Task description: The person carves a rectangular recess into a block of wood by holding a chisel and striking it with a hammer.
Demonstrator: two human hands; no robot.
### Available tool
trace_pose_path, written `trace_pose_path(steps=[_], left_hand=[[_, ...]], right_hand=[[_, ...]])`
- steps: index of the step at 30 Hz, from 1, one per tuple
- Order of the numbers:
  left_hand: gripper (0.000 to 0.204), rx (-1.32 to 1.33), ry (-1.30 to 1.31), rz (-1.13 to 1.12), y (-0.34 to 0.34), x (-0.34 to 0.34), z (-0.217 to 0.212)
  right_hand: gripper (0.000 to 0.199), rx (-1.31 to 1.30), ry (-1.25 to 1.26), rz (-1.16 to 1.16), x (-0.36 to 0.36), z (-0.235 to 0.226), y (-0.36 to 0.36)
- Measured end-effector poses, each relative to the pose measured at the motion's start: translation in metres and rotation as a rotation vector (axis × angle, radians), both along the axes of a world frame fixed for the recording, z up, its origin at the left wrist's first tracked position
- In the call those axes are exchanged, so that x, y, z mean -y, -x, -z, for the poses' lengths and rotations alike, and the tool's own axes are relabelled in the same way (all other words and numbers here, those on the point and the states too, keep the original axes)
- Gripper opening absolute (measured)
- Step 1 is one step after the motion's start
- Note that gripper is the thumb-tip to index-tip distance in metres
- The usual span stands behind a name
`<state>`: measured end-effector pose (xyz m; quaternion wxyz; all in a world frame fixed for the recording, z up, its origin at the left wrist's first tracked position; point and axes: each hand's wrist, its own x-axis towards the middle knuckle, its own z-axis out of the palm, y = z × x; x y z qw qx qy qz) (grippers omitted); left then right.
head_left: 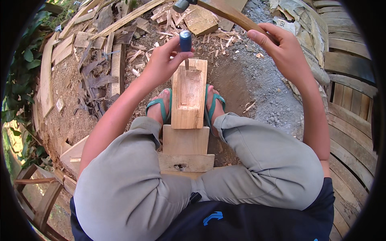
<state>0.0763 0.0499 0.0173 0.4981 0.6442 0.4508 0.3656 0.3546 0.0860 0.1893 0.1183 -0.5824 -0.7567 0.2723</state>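
My left hand (169, 57) is closed around a chisel (185, 41) with a blue handle and a metal cap. The chisel stands nearly upright, its blade at the far end of a rectangular hollow cut into a pale wood block (188, 119). My feet in green flip-flops flank the block. Up to the right, my right hand (281, 50) grips the wooden handle of a hammer (229, 13). The hammer's metal head is raised beyond the chisel, apart from it, and partly cut off by the top edge.
Flat boards (185, 140) lie between my legs behind the block. Wood chips (219, 42) and a cut wood piece (201, 21) lie beyond it. Grey gravel (273, 100) spreads to the right, beside a slatted wooden wall (350, 132). Scrap planks (47, 76) lie at left.
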Motion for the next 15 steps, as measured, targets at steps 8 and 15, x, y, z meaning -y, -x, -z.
trace_pose_path(steps=[8,15], left_hand=[[0.030,-0.009,-0.006,0.008,-0.008,0.001,0.003],[0.032,-0.065,0.036,-0.024,-0.014,-0.006,0.005]], right_hand=[[0.040,-0.082,-0.046,0.014,0.038,0.006,-0.002],[0.036,0.031,0.043,0.053,0.053,0.019,-0.017]])
